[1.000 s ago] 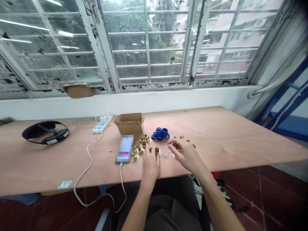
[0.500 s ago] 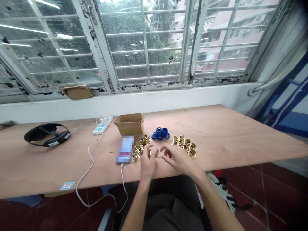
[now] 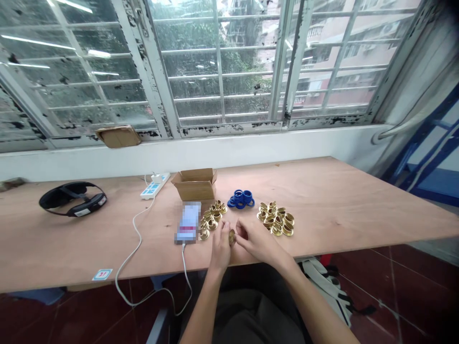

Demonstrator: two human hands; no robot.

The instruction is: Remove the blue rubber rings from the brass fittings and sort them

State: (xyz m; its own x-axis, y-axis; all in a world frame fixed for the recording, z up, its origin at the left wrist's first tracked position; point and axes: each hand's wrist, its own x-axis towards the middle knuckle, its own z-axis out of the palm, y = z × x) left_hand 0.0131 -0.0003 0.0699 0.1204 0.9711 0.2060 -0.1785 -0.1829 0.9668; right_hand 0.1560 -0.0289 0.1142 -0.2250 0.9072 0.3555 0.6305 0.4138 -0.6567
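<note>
My left hand (image 3: 221, 246) is closed around a small gold-coloured flanged ring (image 3: 232, 236), just above the table's front edge. From the right, the pinched fingertips of my right hand (image 3: 256, 239) meet the edge of this same ring. Exactly how they grip it is partly hidden. Beyond my left hand lies a cluster of gold-coloured flanged rings (image 3: 213, 217). Another pile of the same rings (image 3: 276, 219) sits past my right hand. Between the two groups, farther back, blue rings (image 3: 241, 198) are heaped together.
An open cardboard box (image 3: 194, 185) stands behind the left cluster. Beside that cluster lies a phone (image 3: 188, 222) on a white cable (image 3: 135, 234). A power strip (image 3: 155, 186) and a black headset (image 3: 73, 199) are farther left on the wooden table (image 3: 344, 205).
My right hand has moved left, bringing its fingertips from apart to against the gold-coloured ring. My left hand has turned and lowered the ring slightly. The view has shifted a little.
</note>
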